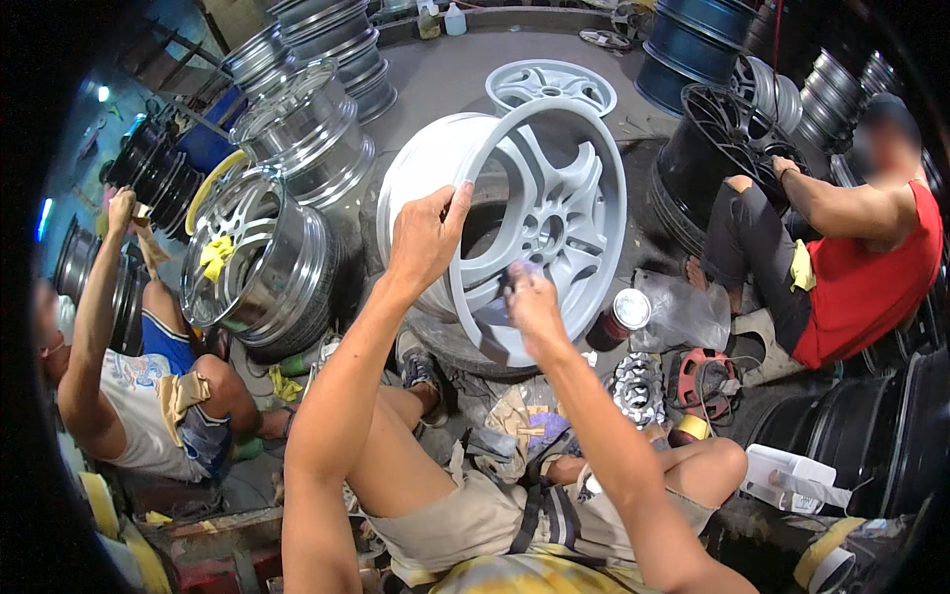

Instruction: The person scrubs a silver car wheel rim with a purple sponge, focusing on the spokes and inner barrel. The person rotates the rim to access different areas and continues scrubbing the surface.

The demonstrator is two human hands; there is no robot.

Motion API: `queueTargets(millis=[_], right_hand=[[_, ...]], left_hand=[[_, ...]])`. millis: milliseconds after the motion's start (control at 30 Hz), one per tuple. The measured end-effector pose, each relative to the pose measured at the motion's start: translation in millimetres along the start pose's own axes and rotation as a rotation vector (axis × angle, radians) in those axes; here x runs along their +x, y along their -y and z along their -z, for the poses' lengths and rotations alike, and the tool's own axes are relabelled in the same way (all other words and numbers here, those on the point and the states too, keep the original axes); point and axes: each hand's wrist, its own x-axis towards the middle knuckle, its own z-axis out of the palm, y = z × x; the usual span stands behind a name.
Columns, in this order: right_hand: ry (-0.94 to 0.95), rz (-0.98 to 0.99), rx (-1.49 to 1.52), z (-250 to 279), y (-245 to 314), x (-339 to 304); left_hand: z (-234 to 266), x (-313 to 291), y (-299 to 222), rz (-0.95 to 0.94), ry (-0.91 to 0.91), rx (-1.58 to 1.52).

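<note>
Grey wheel (550, 218): matt, spoked, face tilted toward the person, propped on a dark tyre (438, 337) and overlapping its near edge. White plastic container (774, 473): beside the right knee, contents unclear. Left hand (426, 236): pinching the wheel's left lip. Right hand (534, 309): blurred, fingers bunched on a purple pad (525, 268) against the lower spokes. Tin (630, 310): off the tyre's right edge, pale-topped, label illegible, contents indiscernible.

The left hand's grip (427, 236) holds a tilted grey wheel (544, 234); the right hand's grip (535, 309) has a purple pad (519, 269) against its spokes. A co-worker in red (876, 282) sits at right.
</note>
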Motion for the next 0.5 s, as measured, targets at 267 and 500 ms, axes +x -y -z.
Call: queueTargets(millis=[267,500], right_hand=[[0.190,-0.276,0.515,8.1,8.8,10.9],[0.290,-0.137,0.269,-14.1,-3.5,-45.3]], left_hand=[[-0.5,4.7,-3.4,-0.028,-0.021,-0.004],[2.8,-6.8,2.3,0.004,-0.002,-0.014]])
